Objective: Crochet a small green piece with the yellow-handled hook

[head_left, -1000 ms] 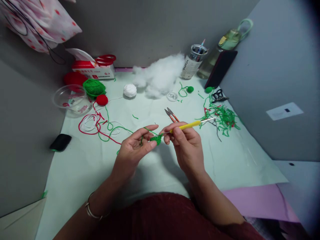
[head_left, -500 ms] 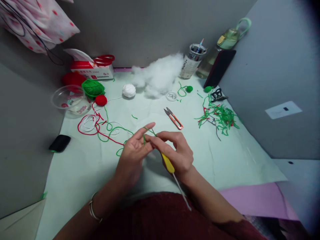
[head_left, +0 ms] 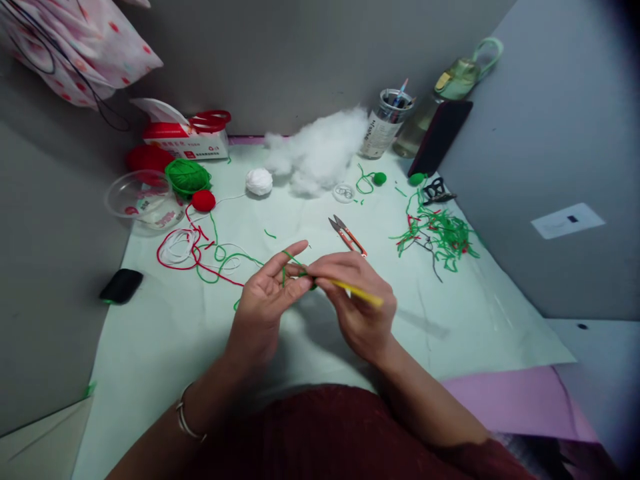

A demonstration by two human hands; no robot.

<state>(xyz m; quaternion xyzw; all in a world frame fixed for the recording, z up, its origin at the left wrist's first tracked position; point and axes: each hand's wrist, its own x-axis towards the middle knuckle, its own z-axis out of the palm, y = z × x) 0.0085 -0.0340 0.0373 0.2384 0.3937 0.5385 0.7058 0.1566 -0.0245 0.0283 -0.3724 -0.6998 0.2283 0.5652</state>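
My right hand (head_left: 361, 293) is closed on a crochet hook (head_left: 357, 291) with a yellow handle, which points right and slightly down; its tip is hidden at my fingers. My left hand (head_left: 273, 287) has its index finger raised with green yarn (head_left: 284, 275) looped over it. Its thumb and other fingers pinch a small dark green piece of crochet (head_left: 314, 285), mostly covered by both hands. The fingertips of the two hands meet there. Orange-handled thread snips (head_left: 349, 236) lie on the table just beyond my right hand.
Balls of green yarn (head_left: 188, 177), red yarn (head_left: 203, 201) and white yarn (head_left: 259, 181) sit left and centre, with loose strands. White stuffing (head_left: 320, 150) lies at the back. A pen holder (head_left: 386, 125), bottle (head_left: 430, 107), phone (head_left: 441, 137) and yarn scraps (head_left: 447, 233) are on the right.
My right hand has turned, swinging the crochet hook's handle from pointing down toward me to pointing right. The left hand stays nearly in place with the green yarn on its finger.
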